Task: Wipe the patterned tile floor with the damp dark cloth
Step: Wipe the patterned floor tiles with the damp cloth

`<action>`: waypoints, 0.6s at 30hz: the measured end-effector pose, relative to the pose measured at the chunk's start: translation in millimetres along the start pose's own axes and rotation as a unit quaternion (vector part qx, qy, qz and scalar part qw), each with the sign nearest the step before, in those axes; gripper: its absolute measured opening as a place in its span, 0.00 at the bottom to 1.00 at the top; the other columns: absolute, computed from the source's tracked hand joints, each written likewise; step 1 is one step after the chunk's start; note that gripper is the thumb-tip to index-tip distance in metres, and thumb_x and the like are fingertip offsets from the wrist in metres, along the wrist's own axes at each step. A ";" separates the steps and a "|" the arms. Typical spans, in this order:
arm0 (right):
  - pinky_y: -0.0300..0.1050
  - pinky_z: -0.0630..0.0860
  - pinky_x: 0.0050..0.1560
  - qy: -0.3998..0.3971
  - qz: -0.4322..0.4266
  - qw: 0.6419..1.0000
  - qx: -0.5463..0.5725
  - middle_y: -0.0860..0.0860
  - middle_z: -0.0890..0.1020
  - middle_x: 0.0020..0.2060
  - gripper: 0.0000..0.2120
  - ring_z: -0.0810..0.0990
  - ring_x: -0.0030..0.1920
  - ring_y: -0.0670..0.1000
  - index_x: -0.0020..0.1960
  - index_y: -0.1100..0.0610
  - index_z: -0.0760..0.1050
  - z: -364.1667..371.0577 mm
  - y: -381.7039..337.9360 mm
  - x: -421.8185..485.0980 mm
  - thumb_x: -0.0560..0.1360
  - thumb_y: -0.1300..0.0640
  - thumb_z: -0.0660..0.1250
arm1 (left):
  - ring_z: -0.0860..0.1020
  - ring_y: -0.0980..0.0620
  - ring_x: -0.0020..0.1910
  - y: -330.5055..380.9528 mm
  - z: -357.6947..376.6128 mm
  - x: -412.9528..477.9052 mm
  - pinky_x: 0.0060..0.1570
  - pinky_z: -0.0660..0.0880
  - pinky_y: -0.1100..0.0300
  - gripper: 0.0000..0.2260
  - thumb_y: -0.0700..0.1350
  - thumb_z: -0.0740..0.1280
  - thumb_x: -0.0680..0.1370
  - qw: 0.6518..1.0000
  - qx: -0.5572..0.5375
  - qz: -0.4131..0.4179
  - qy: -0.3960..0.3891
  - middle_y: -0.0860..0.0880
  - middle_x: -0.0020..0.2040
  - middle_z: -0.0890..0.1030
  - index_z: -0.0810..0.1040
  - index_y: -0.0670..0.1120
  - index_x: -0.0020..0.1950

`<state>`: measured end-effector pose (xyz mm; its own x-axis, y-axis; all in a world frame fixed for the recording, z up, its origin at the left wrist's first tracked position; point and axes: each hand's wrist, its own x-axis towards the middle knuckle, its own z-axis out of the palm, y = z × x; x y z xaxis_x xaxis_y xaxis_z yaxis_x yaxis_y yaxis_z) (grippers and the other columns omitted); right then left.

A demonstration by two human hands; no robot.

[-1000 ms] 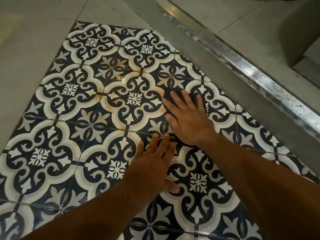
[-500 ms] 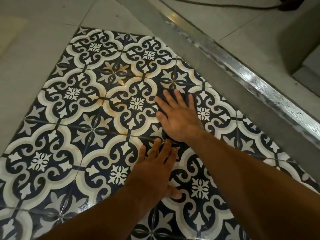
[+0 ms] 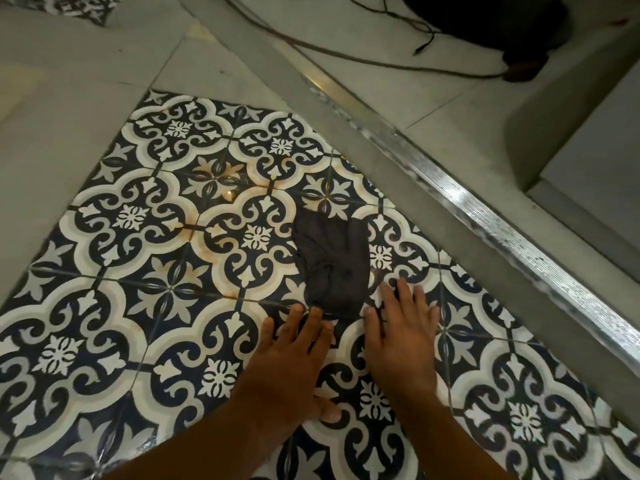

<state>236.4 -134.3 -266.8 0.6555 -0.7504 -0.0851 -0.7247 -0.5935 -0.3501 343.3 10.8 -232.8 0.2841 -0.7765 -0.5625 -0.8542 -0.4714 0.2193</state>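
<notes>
Down on the patterned tile floor (image 3: 138,216), the damp dark cloth (image 3: 330,261) lies crumpled and let go, spread across a navy and white tile near the middle of the view. Neither hand grasps it. The left hand (image 3: 291,358) lies flat on the tiles with straight fingers, its fingertips (image 3: 315,311) touching the cloth's near edge. The right hand (image 3: 398,337) also rests palm down, fingers spread, just beside the cloth's near right corner; whether it touches the fabric I cannot tell. Orange-brown staining shows along the grout lines left of the cloth, and the tiles at lower left carry a wet sheen. A ribbed metal strip (image 3: 485,216) runs diagonally past the right of the pattern. Beyond it, thin cables (image 3: 346,57) trail over plain grey tiles (image 3: 52,116).
</notes>
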 end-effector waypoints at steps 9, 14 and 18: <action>0.57 0.38 0.75 0.010 -0.001 1.000 -0.030 0.50 0.56 0.78 0.28 0.43 0.78 0.52 0.77 0.47 0.58 2.6 -0.8 1.3 0.80 0.41 0.40 | 0.73 0.51 0.56 -2.5 -47.9 4.9 0.52 0.70 0.54 0.22 0.66 0.57 0.76 0.998 -0.002 0.018 0.053 0.48 0.62 0.74 0.73 0.52 0.59; 0.57 0.36 0.75 0.011 0.012 0.999 -0.043 0.48 0.56 0.78 0.28 0.44 0.78 0.50 0.76 0.46 0.59 1.2 -3.0 2.1 0.80 0.41 0.38 | 0.70 0.47 0.64 -1.8 -100.6 77.4 0.61 0.70 0.46 0.23 0.63 0.56 0.78 0.957 -0.014 0.018 0.289 0.46 0.65 0.74 0.71 0.50 0.65; 0.58 0.35 0.75 0.007 0.035 0.998 -0.051 0.47 0.54 0.78 0.30 0.42 0.78 0.49 0.77 0.44 0.55 0.6 -5.1 2.7 0.79 0.39 0.34 | 0.38 0.38 0.76 12.1 -85.4 117.4 0.70 0.41 0.33 0.34 0.69 0.47 0.77 0.985 -0.023 -0.030 0.168 0.45 0.79 0.43 0.46 0.53 0.78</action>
<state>242.0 -133.1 -265.8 0.6004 -0.7944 -0.0920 -0.7865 -0.5658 -0.2475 403.5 -121.8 -228.1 0.4688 -0.8375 -0.2808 -0.8131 -0.5334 0.2332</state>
